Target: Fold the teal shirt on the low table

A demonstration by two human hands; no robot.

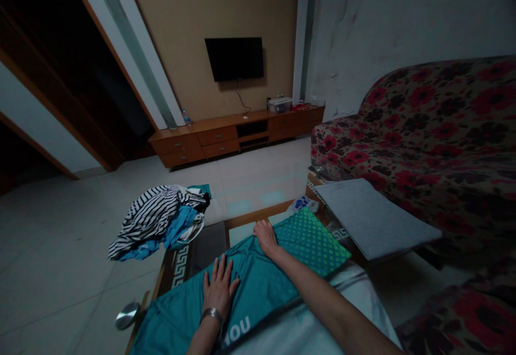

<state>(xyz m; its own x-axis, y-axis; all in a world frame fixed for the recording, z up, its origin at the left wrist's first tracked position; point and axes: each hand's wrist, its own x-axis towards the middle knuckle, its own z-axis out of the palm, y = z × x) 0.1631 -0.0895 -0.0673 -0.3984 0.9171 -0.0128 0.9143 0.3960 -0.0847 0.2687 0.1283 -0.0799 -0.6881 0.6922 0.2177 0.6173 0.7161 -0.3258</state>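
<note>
Seen from the head camera, both hands lie on a teal garment point(258, 285) that is spread on the low table point(183, 261) in front of the person. The left hand point(220, 286) is flat, palm down, fingers spread and open, holding nothing; a metal bracelet point(212, 314) sits on its wrist. The right hand point(266, 236) reaches farther, arm stretched forward, and its fingers curl over the far edge of the cloth; whether they pinch it I cannot tell. Just beside this hand is a green dotted cloth point(312, 239). A pile of striped clothes point(155, 218) rests on the far left corner.
</note>
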